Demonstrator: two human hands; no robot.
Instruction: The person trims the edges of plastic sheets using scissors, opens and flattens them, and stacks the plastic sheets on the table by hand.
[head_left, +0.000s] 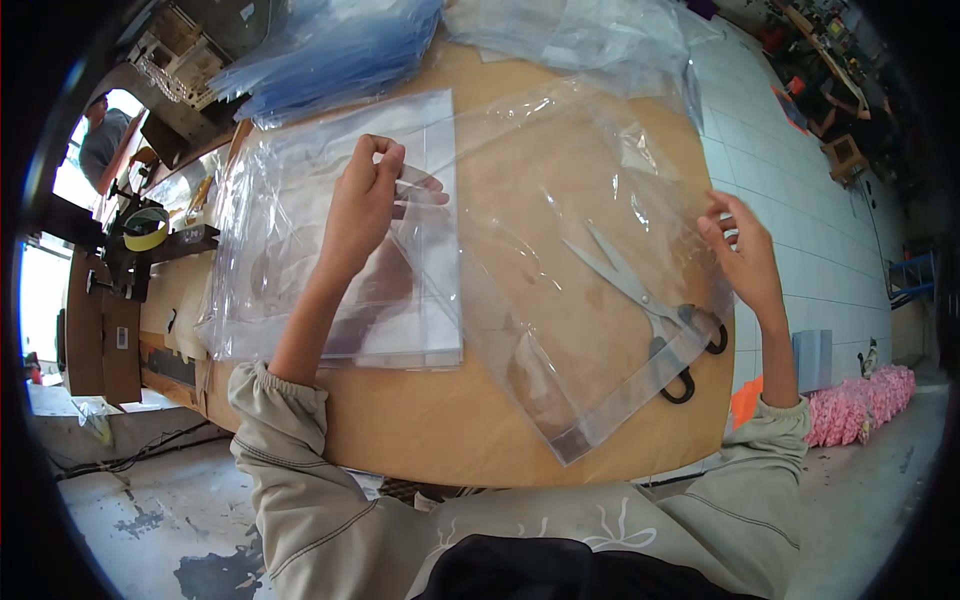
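Observation:
My left hand (pixel 372 200) is raised over a stack of clear plastic bags (pixel 300 250), its thumb and forefinger pinched on the edge of a clear plastic sheet. That clear plastic sheet (pixel 530 300) spreads to the right across the brown table (pixel 420 410). Near its right edge my right hand (pixel 738 240) hovers with fingers curled and apart; contact with the sheet is hard to make out. A pair of scissors (pixel 640 295) with black handles lies partly open, with the sheet over it.
Bluish plastic sheets (pixel 340 60) and more clear plastic (pixel 590 35) lie at the table's far side. At the left are a yellow tape roll (pixel 147 229), a cardboard box (pixel 100 330) and a person (pixel 100 140). A pink fluffy bundle (pixel 862 405) rests on the floor at right.

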